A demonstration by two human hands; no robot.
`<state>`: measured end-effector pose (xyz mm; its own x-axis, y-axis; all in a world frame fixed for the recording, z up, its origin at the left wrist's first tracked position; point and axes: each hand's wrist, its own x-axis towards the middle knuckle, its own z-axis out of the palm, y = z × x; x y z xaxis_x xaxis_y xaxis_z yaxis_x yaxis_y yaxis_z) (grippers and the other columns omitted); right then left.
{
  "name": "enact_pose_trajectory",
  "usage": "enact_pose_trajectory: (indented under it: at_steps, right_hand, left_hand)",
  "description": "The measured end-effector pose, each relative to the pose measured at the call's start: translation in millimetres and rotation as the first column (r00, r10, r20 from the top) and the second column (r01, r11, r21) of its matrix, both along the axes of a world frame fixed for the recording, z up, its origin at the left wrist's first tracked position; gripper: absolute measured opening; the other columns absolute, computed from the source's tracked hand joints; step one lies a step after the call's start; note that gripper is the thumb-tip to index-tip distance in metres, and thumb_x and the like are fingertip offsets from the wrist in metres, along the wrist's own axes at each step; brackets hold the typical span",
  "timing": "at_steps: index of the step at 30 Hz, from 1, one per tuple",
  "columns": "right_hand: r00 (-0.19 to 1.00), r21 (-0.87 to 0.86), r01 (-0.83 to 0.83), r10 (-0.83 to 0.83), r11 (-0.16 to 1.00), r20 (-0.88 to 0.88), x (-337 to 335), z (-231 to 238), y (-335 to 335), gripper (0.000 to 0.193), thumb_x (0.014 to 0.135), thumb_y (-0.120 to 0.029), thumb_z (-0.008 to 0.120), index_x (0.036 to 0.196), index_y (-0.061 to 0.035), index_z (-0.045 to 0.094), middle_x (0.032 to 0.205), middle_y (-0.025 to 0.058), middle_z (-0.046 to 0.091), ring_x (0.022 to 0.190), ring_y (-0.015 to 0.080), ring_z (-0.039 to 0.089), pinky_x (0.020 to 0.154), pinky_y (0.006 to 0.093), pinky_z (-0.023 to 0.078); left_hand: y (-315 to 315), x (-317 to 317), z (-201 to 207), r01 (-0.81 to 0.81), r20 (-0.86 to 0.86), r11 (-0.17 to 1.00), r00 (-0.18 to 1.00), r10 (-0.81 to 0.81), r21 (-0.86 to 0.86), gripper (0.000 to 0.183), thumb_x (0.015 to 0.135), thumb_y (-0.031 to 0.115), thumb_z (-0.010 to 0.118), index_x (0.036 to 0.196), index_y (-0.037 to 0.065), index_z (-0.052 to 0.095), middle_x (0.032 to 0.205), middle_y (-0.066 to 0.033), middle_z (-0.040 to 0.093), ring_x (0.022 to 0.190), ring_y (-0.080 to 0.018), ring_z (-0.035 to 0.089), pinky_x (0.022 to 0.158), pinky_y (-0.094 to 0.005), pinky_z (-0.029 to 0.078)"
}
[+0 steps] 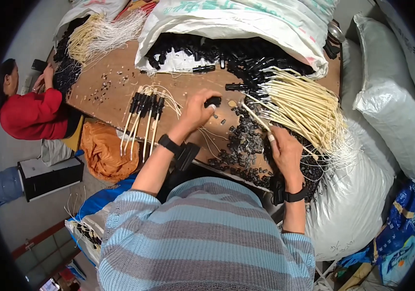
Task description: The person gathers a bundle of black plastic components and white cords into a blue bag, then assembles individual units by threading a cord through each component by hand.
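My left hand is closed around a short black plastic piece above the middle of the wooden table. In my right hand a thin cream-coloured stick is pinched, its far end pointing up and left toward the left hand. The stick and the black piece are apart. Beyond the right hand lies a big bundle of similar cream sticks with white strings at their ends. Left of my left hand, several sticks with black holders lie side by side over the table's front edge.
Small dark clips are heaped between my hands. At the back, a white woven sack spills black plastic parts. Full white sacks crowd the right side. A person in red works at the table's left end, near an orange bag.
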<state>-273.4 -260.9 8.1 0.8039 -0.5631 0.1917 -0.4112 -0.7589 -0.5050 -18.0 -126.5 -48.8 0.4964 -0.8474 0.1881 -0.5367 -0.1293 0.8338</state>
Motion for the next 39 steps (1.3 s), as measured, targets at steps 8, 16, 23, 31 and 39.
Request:
enact_pose_trajectory:
  at_steps: [8, 16, 23, 31, 39]
  right_hand:
    - [0.991, 0.058, -0.131, 0.13, 0.99, 0.023, 18.3, -4.4, 26.3, 0.021, 0.083, -0.009, 0.065, 0.104, -0.0075, 0.069, 0.078, 0.0119, 0.064, 0.066, 0.0305, 0.062, 0.059, 0.0361, 0.049]
    - [0.952, -0.086, 0.008, -0.034, 0.996, -0.303, 14.2, 15.5, 32.2, 0.032, 0.075, -0.022, 0.075, 0.105, -0.0141, 0.068, 0.072, 0.0096, 0.063, 0.057, 0.0281, 0.06, 0.051, 0.0377, 0.046]
    - [0.994, -0.018, 0.006, -0.004, 1.0, 0.108, 20.6, -1.5, 24.2, 0.01, 0.079, -0.011, 0.067, 0.089, -0.0079, 0.068, 0.09, 0.0135, 0.069, 0.059, 0.0236, 0.06, 0.052, 0.0323, 0.045]
    - [0.902, 0.659, -0.29, -0.033, 0.694, 0.431, 20.9, 23.7, 20.4, 0.014, 0.083, -0.011, 0.067, 0.097, -0.0062, 0.069, 0.081, 0.0027, 0.067, 0.058, 0.0062, 0.053, 0.053, 0.0201, 0.044]
    - [0.991, 0.238, -0.106, 0.081, 0.965, 0.11, 40.3, -5.5, 47.2, 0.022, 0.079, -0.016, 0.07, 0.099, -0.0088, 0.068, 0.064, 0.0124, 0.062, 0.055, 0.0272, 0.062, 0.051, 0.0367, 0.047]
  left_hand:
    - [14.8, -19.2, 14.9, 0.176, -0.223, 0.984, 0.961, -0.163, 0.041, 0.04, 0.076, -0.006, 0.045, 0.108, 0.004, 0.066, 0.089, -0.0042, 0.062, 0.068, -0.0118, 0.057, 0.06, -0.0261, 0.046]
    - [14.1, -30.9, 3.8, 0.358, 0.227, 0.917, 0.921, -0.316, -0.178, 0.041, 0.06, -0.015, 0.053, 0.092, 0.007, 0.065, 0.086, -0.0061, 0.066, 0.085, -0.0279, 0.062, 0.077, -0.035, 0.047]
    - [9.7, -72.6, 64.0, 0.381, 0.506, 0.915, 0.768, -0.393, 0.131, 0.034, 0.074, 0.007, 0.065, 0.108, 0.013, 0.066, 0.083, -0.0044, 0.065, 0.064, -0.0229, 0.061, 0.054, -0.0331, 0.048]
    - [25.7, -34.4, 7.2, -0.012, -0.249, 0.966, 0.965, 0.078, 0.258, 0.019, 0.085, 0.01, 0.062, 0.102, 0.004, 0.064, 0.075, -0.005, 0.067, 0.065, -0.0129, 0.061, 0.057, -0.0286, 0.047]
    - [18.4, -60.2, 39.4, 0.017, -0.236, 0.963, 0.97, 0.049, 0.269, 0.02, 0.077, 0.005, 0.065, 0.097, 0.002, 0.066, 0.072, -0.0069, 0.061, 0.067, -0.0072, 0.053, 0.062, -0.0256, 0.044]
